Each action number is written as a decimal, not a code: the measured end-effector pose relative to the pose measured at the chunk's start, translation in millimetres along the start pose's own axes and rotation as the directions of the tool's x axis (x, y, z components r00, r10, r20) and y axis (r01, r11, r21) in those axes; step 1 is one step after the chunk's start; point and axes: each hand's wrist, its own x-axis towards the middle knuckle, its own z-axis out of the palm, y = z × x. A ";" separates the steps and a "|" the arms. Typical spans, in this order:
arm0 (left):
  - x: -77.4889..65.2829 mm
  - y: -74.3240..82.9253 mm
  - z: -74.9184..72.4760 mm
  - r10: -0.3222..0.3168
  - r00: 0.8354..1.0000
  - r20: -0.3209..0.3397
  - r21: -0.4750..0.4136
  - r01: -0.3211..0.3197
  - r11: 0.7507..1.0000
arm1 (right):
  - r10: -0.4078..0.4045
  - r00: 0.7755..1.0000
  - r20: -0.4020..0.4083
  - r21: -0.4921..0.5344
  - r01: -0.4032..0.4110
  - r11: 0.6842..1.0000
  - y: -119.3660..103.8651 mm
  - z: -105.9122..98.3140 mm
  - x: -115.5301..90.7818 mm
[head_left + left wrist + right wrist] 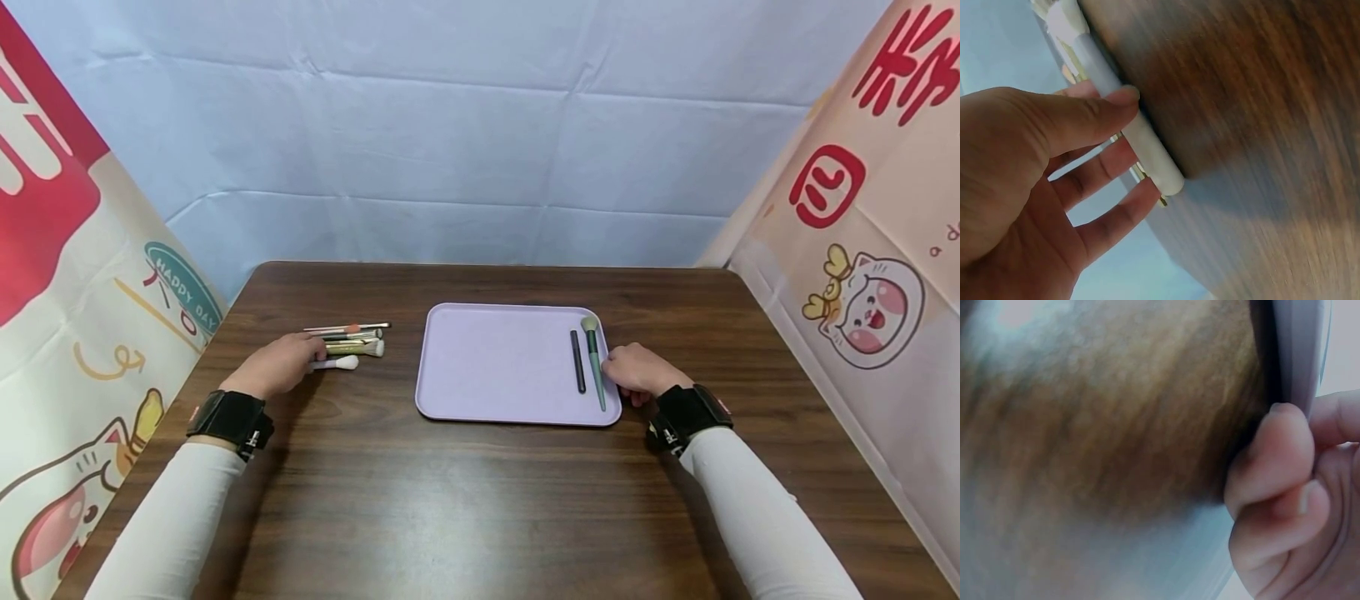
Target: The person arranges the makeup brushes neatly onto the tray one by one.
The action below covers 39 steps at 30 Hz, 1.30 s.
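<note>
On the left of the table my left hand (276, 367) grips a group of makeup brushes (367, 347). In the left wrist view the thumb presses a white-handled brush (1150, 150) against the fingers, with gold-coloured parts of other brushes behind it. My right hand (636, 368) is at the right edge of a pale lilac tray (495, 358). Seen from the right wrist, its fingers are curled and pinch the tray's rim (1297, 350). A green-handled makeup brush (594, 367) and a slim black stick (577, 361) lie on the tray's right side, close to that hand.
The dark wooden table (465, 500) has its far edge in front of a pale blue cloth backdrop (450, 142). Printed cloth panels stand at the left (90, 333) and the right (862, 250).
</note>
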 end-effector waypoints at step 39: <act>36.0 47.5 -11.7 -0.095 0.994 -0.050 -0.087 0.091 0.992 | 0.012 1.000 0.005 0.019 -0.012 1.000 1.3 1.6 0.4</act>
